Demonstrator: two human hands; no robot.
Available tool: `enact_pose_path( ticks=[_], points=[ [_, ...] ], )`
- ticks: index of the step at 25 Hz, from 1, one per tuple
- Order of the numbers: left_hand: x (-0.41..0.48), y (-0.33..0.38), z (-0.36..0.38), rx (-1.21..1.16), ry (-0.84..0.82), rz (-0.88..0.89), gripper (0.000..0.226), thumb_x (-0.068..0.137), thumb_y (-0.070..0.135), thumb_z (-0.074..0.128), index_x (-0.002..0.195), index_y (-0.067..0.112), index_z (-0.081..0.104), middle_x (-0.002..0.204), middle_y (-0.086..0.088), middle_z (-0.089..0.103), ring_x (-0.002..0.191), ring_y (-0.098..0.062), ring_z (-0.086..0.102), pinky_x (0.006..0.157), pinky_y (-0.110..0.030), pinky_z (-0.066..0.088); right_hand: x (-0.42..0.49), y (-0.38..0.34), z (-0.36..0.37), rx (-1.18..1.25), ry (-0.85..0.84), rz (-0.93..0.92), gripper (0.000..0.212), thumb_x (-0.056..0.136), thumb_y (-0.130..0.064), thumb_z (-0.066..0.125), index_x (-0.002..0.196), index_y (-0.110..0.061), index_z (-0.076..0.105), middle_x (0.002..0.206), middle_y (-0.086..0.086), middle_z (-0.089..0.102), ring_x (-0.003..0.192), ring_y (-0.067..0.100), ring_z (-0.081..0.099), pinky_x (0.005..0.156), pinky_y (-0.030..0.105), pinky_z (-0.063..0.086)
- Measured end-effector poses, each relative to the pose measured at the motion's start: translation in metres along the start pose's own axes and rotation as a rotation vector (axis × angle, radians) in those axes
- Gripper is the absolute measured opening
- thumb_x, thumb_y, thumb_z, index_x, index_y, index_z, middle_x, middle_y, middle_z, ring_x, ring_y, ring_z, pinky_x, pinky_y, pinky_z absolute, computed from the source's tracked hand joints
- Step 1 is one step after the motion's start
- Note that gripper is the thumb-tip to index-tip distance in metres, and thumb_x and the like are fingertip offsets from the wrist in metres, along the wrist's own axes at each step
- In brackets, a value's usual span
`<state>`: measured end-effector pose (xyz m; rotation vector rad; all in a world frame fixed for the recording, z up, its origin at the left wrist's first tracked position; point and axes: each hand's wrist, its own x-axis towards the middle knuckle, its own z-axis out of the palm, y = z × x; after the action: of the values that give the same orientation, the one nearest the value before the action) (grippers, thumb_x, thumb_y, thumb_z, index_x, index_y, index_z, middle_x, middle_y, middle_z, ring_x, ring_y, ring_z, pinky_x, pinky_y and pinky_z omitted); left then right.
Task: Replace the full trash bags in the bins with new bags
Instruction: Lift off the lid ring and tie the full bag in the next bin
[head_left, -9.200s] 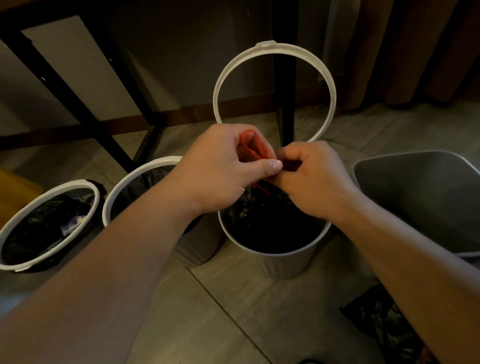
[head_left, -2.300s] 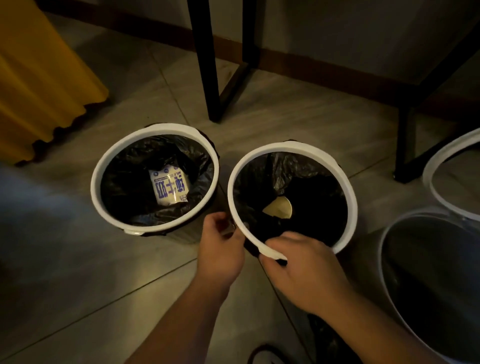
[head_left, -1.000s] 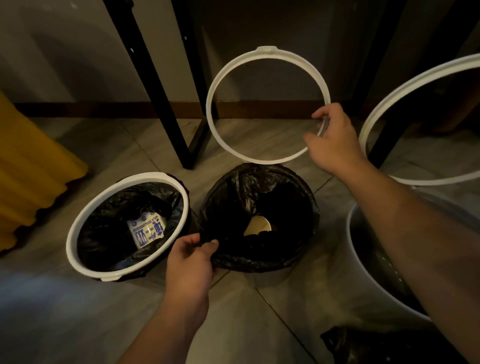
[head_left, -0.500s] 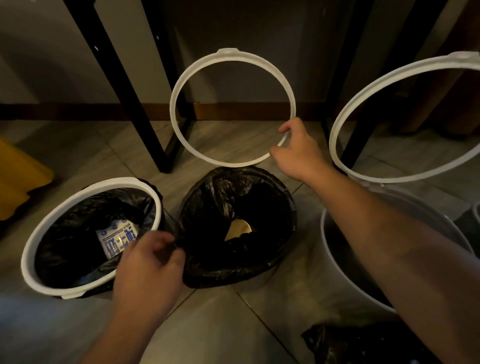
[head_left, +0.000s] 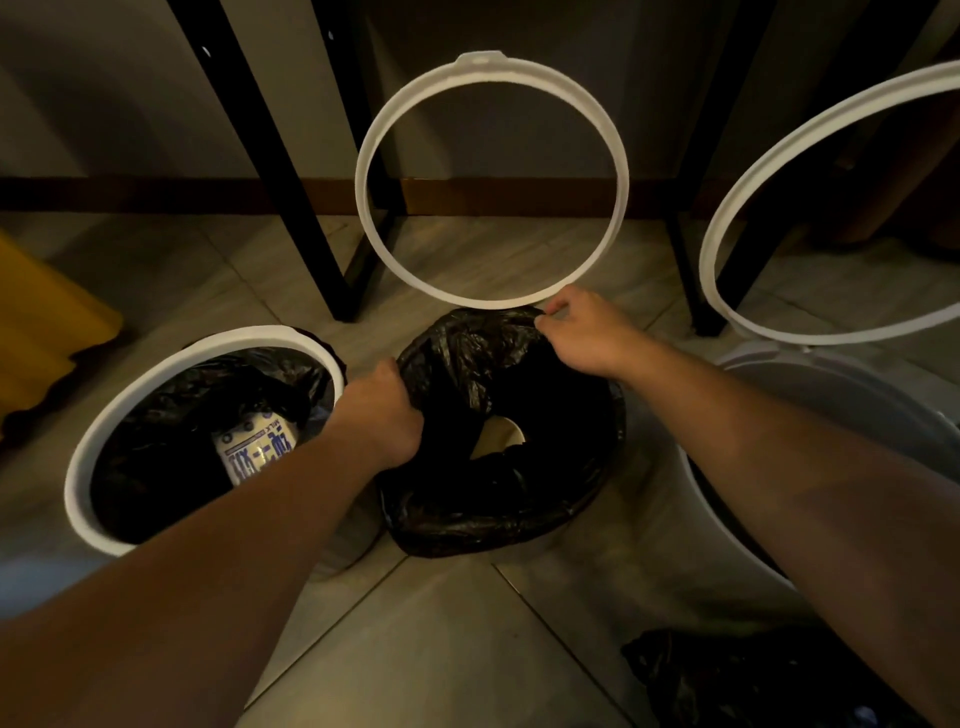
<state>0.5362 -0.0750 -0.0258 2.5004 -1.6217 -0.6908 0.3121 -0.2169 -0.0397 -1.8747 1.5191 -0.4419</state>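
The middle bin is wrapped in a black trash bag (head_left: 509, 499) folded over its rim, with a pale scrap inside. Its white retaining ring (head_left: 374, 130) stands flipped up behind it. My left hand (head_left: 384, 410) grips the bag's left edge. My right hand (head_left: 582, 332) pinches the bag's far right edge, just under the ring. The left bin (head_left: 104, 436) has its ring down over a black bag holding a blue-and-white carton (head_left: 257, 452). The right bin (head_left: 779, 525) is white and its ring (head_left: 737, 192) is raised.
Black table legs (head_left: 270, 161) rise behind the bins in front of a wall with a brown skirting board. Yellow fabric (head_left: 47, 332) lies at the left. A crumpled black bag (head_left: 737, 675) sits on the tiled floor at the lower right.
My right hand let go of the raised ring and came down onto the bag's far edge. My left hand moved right and closed on the bag's left edge.
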Motion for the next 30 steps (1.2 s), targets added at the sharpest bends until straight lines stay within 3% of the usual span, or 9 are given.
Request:
enact_pose_path(
  ticks=[4, 6, 9, 11, 14, 17, 24, 27, 30],
  points=[
    [-0.001, -0.003, -0.001, -0.183, -0.027, -0.045, 0.035, 0.099, 0.014, 0.052, 0.132, 0.016, 0.040, 0.105, -0.011, 0.057, 0.091, -0.027, 0.055, 0.079, -0.040, 0.044, 0.001, -0.003, -0.001, 0.006, 0.006, 0.001, 0.038, 0.107, -0.035, 0.044, 0.100, -0.011, 0.072, 0.093, 0.009, 0.072, 0.086, 0.024, 0.067, 0.078, 0.035, 0.054],
    [-0.005, -0.004, 0.001, -0.362, -0.020, -0.118, 0.030, 0.100, 0.015, 0.050, 0.127, 0.019, 0.037, 0.098, -0.006, 0.051, 0.088, -0.025, 0.055, 0.077, -0.040, 0.050, 0.002, -0.004, -0.001, 0.083, 0.019, 0.054, 0.033, 0.105, -0.032, 0.046, 0.098, -0.014, 0.073, 0.094, 0.007, 0.070, 0.089, 0.026, 0.067, 0.076, 0.034, 0.053],
    [-0.012, 0.000, 0.009, -0.651, 0.130, -0.250, 0.022, 0.102, 0.018, 0.048, 0.124, 0.019, 0.042, 0.113, -0.012, 0.054, 0.093, -0.026, 0.056, 0.074, -0.036, 0.051, 0.002, -0.001, 0.005, 0.225, 0.049, 0.169, 0.021, 0.099, -0.026, 0.056, 0.099, -0.015, 0.074, 0.099, 0.009, 0.073, 0.093, 0.028, 0.069, 0.086, 0.044, 0.061],
    [-0.018, -0.002, 0.016, -0.614, 0.273, -0.219, 0.021, 0.102, 0.018, 0.048, 0.123, 0.017, 0.054, 0.122, -0.016, 0.062, 0.108, -0.034, 0.060, 0.092, -0.038, 0.051, 0.001, 0.003, 0.007, 0.218, 0.136, 0.209, 0.018, 0.097, -0.024, 0.063, 0.093, -0.013, 0.077, 0.095, 0.008, 0.075, 0.089, 0.025, 0.071, 0.088, 0.046, 0.062],
    [-0.028, -0.003, 0.020, -0.475, 0.414, -0.115, 0.028, 0.096, 0.010, 0.056, 0.117, 0.017, 0.072, 0.116, -0.009, 0.074, 0.114, -0.030, 0.066, 0.096, -0.030, 0.047, -0.001, 0.004, 0.012, 0.213, 0.289, 0.182, 0.020, 0.097, -0.023, 0.068, 0.078, -0.022, 0.076, 0.084, -0.005, 0.073, 0.080, 0.014, 0.068, 0.073, 0.033, 0.060],
    [-0.031, -0.005, 0.018, -0.444, 0.458, -0.112, 0.029, 0.095, 0.009, 0.059, 0.117, 0.017, 0.077, 0.113, -0.007, 0.078, 0.112, -0.029, 0.069, 0.099, -0.032, 0.050, -0.006, 0.002, 0.018, 0.120, 0.309, 0.106, 0.024, 0.099, -0.023, 0.063, 0.077, -0.028, 0.071, 0.080, -0.011, 0.069, 0.076, 0.008, 0.064, 0.058, 0.022, 0.046],
    [-0.037, -0.002, 0.011, -0.360, 0.549, 0.075, 0.025, 0.100, 0.006, 0.052, 0.108, 0.014, 0.074, 0.104, -0.006, 0.074, 0.094, -0.023, 0.067, 0.084, -0.031, 0.051, -0.031, 0.000, 0.019, -0.159, 0.320, -0.145, 0.020, 0.102, -0.023, 0.055, 0.095, -0.023, 0.074, 0.093, -0.001, 0.074, 0.087, 0.022, 0.064, 0.073, 0.035, 0.053],
    [-0.041, 0.000, 0.005, -0.380, 0.610, 0.136, 0.023, 0.099, 0.006, 0.052, 0.104, 0.017, 0.072, 0.105, -0.004, 0.070, 0.095, -0.017, 0.062, 0.086, -0.029, 0.047, -0.035, 0.000, 0.017, -0.138, 0.270, -0.187, 0.017, 0.102, -0.025, 0.051, 0.096, -0.023, 0.067, 0.086, -0.004, 0.069, 0.079, 0.017, 0.062, 0.063, 0.032, 0.050],
    [-0.045, 0.004, -0.002, -0.506, 0.588, 0.101, 0.018, 0.099, 0.010, 0.057, 0.102, 0.023, 0.070, 0.099, 0.003, 0.070, 0.089, -0.014, 0.066, 0.086, -0.037, 0.056, -0.030, -0.002, 0.014, -0.032, 0.227, -0.128, 0.018, 0.100, -0.033, 0.053, 0.087, -0.024, 0.062, 0.075, -0.006, 0.065, 0.070, 0.013, 0.061, 0.053, 0.029, 0.040]
  ],
)
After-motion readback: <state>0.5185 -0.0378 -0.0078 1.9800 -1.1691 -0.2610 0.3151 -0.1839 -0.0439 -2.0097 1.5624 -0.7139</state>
